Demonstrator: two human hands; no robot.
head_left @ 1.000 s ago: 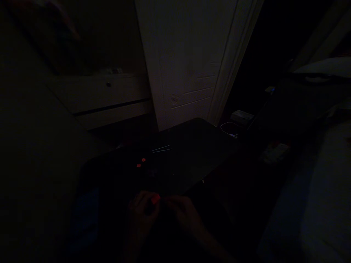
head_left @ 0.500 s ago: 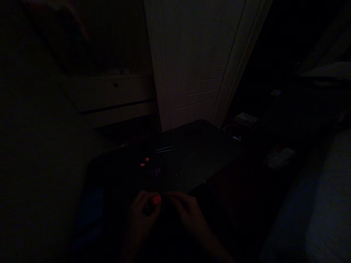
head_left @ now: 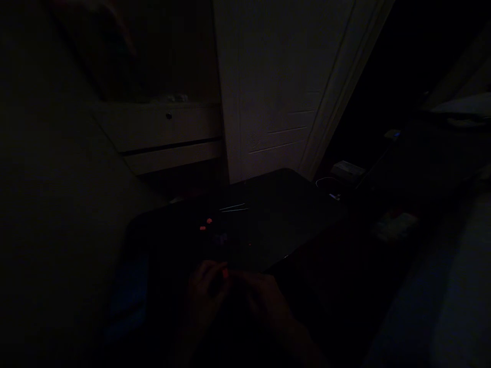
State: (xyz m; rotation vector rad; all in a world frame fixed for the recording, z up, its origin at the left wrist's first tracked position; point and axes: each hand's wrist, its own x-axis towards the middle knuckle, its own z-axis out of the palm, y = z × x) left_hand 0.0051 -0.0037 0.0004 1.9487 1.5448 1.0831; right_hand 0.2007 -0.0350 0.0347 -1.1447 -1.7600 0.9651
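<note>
A small, glowing red-orange piece (head_left: 225,273), its shape blurred by darkness, is pinched by the left hand (head_left: 202,290) at the near side of a dark table (head_left: 276,204); the right hand (head_left: 265,292) is held just beside it, its grip too dim to be told

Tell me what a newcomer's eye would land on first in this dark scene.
First, the bright red piece at the fingertips of the left hand, with the right hand close beside it. Next, two small red pieces lying on the dark table beyond the hands, left of a thin, pale V-shaped item. Behind the table stands a pale door.
</note>
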